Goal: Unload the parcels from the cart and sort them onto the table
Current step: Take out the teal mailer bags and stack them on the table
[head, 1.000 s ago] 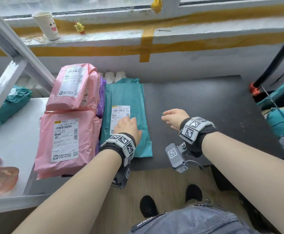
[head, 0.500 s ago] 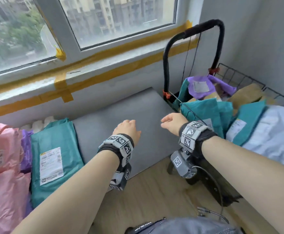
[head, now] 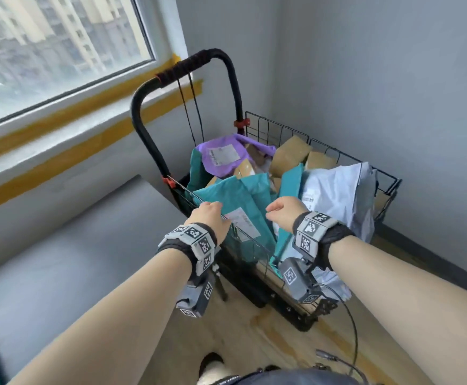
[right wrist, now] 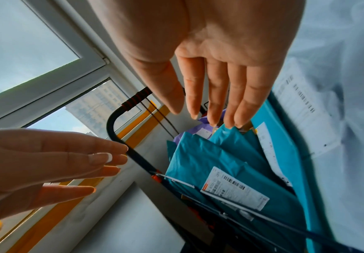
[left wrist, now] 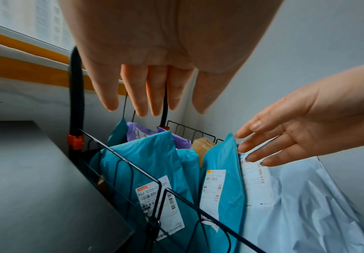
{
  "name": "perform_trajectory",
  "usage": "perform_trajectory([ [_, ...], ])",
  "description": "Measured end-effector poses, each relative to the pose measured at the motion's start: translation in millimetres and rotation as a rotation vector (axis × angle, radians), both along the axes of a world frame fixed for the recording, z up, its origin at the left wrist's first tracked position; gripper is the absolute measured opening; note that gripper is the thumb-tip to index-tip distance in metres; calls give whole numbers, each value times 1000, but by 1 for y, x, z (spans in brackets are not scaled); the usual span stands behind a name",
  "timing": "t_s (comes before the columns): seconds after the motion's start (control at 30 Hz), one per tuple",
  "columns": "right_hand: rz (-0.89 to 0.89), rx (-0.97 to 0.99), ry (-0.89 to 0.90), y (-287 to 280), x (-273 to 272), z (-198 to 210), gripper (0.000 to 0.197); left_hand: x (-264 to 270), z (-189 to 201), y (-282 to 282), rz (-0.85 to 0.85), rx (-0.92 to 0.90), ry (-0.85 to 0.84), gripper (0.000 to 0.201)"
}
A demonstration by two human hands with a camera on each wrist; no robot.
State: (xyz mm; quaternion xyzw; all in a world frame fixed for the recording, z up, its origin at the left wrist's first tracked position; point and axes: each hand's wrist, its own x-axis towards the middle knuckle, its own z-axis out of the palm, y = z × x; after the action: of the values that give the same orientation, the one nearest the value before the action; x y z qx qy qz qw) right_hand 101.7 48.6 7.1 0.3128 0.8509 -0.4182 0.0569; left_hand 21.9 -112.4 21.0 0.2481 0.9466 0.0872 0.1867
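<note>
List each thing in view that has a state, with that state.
Left hand: fingers straight, holds nothing, above the cart's near rim.
Right hand: fingers straight, holds nothing; whether the fingertips touch the upright teal parcel is unclear.
Cart: loaded with parcels.
Purple parcel: on top, label up.
Pale blue parcel: draped over the cart's side.

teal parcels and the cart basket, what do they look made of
Teal parcels: thin plastic mailer film, by the look; soft creases, a slight sheen, paper labels stuck on.
Cart basket: metal wire with a dark coating, probably; thin rigid rods form an open grid.
</note>
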Motion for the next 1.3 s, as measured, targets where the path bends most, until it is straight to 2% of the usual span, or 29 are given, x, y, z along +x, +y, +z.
perform_trajectory([
  [0.17, -34, -31, -24, 29, -19, -13, 28, -36, -15, 33, -27, -41, -20, 42],
  [0.4, -59, -37, -105, 53, -86, -39, 24, -121, -43, 63, -23, -83, -77, 36],
  [0.53, -55, -48, -161, 60, -132, -58, 32, -166, -63, 72, -75, -107, -149, 52],
  [0.63, -51, -106, -152, 57, -163, -75, 34, -187, -80, 76, -136, -127, -196, 41],
  [0.7, -27, -121, -162, 53, -177, -83, 35, -194, -88, 76, -171, -151, -224, 31],
  [0.87, 175, -15, -299, 51, -198, -90, 33, -206, -99, 74, -220, -181, -254, 24],
  [1.0, 258, -53, -409, 55, -200, -86, 39, -207, -99, 73, -197, -165, -265, 18],
  [1.07, 266, -9, -430, 56, -199, -82, 29, -205, -95, 73, -185, -151, -266, 16],
  [1.13, 257, 61, -422, 55, -196, -84, 19, -200, -88, 73, -182, -137, -257, 13],
  [1.2, 152, 21, -372, 55, -194, -82, 15, -193, -80, 73, -156, -113, -229, 5],
  [1.3, 29, -50, -287, 59, -182, -70, 22, -177, -67, 70, -88, -58, -174, 9],
])
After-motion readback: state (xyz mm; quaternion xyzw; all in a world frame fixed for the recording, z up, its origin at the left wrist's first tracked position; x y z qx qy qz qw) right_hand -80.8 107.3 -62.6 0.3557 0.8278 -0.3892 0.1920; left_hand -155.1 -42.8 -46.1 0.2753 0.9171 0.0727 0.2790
